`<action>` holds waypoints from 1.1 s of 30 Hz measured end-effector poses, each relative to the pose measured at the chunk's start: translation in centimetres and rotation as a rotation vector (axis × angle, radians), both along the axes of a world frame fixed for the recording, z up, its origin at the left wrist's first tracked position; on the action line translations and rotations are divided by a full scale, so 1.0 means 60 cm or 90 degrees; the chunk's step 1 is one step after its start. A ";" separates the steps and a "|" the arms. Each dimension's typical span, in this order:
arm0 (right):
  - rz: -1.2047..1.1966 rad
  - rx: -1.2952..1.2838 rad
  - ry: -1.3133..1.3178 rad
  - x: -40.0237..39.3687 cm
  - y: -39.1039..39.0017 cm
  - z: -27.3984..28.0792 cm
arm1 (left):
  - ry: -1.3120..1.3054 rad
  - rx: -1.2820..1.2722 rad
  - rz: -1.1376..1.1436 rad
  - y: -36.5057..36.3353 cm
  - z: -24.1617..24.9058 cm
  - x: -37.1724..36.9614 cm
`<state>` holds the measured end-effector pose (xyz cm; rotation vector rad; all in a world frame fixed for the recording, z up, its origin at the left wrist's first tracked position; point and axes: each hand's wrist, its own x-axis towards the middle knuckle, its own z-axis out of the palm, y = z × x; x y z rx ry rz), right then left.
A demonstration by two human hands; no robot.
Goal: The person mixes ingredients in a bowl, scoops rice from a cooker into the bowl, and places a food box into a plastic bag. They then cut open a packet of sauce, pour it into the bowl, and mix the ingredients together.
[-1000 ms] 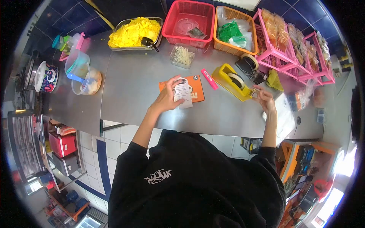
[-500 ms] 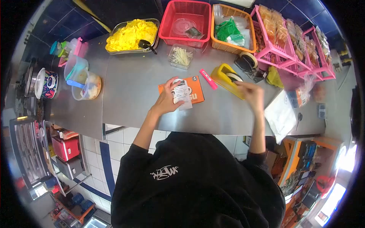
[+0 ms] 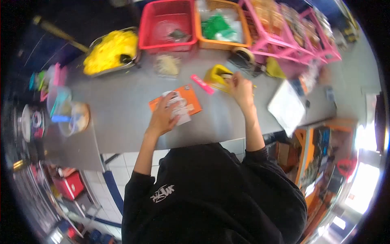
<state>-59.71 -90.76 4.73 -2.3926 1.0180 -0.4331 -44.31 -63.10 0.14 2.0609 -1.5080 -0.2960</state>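
My left hand (image 3: 161, 118) lies with its fingers spread over a printed white paper slip (image 3: 183, 118), pressing it onto a flat orange box (image 3: 194, 101). Over a yellow tape dispenser (image 3: 214, 78), the fingers of my right hand (image 3: 242, 91) are pinched together beside the tape roll. Blur hides what sits between those fingertips. Between the box and the dispenser lies a pink strip-shaped object (image 3: 202, 84) with white lettering.
Along the back stand a tray of yellow food (image 3: 109, 51), a red basket (image 3: 148, 38), an orange basket (image 3: 223, 44) and pink racks (image 3: 276, 42). A clear container (image 3: 167, 67) sits before them. White sheets (image 3: 286, 107) lie right; plastic tubs (image 3: 75, 122) stand left.
The whole view has shifted and tilted, with more blur. My right hand is now closer over the tape roll; my left hand stays on the slip and box.
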 end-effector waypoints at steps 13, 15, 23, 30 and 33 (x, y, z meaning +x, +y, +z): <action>-0.206 -0.058 0.198 -0.522 -0.230 -0.132 | 0.122 -0.273 -0.113 -0.241 0.046 -0.250; -0.209 -0.086 0.202 -0.525 -0.233 -0.153 | 0.164 -0.274 -0.184 -0.304 0.047 -0.316; -0.010 -0.042 0.188 -0.551 -0.239 -0.136 | 0.176 -0.194 -0.343 -0.482 0.027 -0.493; 0.058 -0.008 0.211 -0.547 -0.273 -0.170 | 0.022 -0.204 -0.369 -0.565 -0.029 -0.568; 0.118 -0.076 0.312 -0.549 -0.272 -0.160 | 0.007 -0.168 -0.331 -0.559 -0.042 -0.574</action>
